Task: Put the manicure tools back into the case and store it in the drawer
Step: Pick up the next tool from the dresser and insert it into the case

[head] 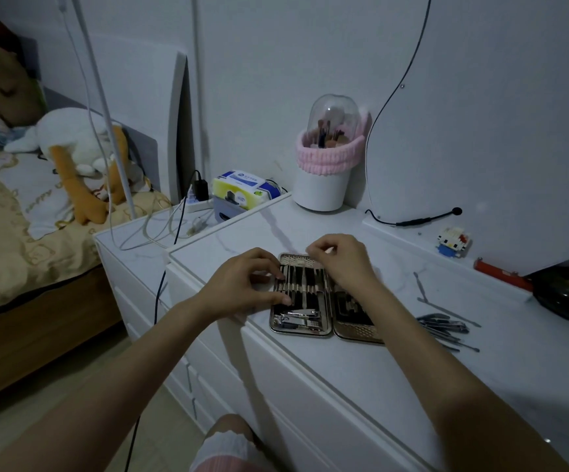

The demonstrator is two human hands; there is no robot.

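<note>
Lying open at the centre of the frame, the manicure case (323, 299) rests flat on the white, faintly veined top of the dresser (344, 362), close to its front edge. The case is a hinged, two-panel shell with rounded corners, a bright metal rim and a dark lining. Its left panel carries a row of slim steel tools (301, 284) standing side by side under a cross strap, with a nail clipper (301, 314) lying crosswise below them. Its right panel is partly hidden by the right forearm.

The left hand (242, 284) is placed at the left edge of the case, fingers curled, fingertips touching the rim and the first tool slots; no object is seen gripped in it. The right hand (339, 257) hovers over the upper edge of the case, fingers bent in a pinch. Whether it holds a tool cannot be told.

Loose tools (446, 330) lie in a small pile right of the case, on the dresser top: thin metal rods and clippers. Two further slim metal sticks (444, 306) lie apart, just above the pile.

At upper centre stands a white cylindrical brush holder (325, 165) with a clear domed lid and a pink fluffy band.
</note>
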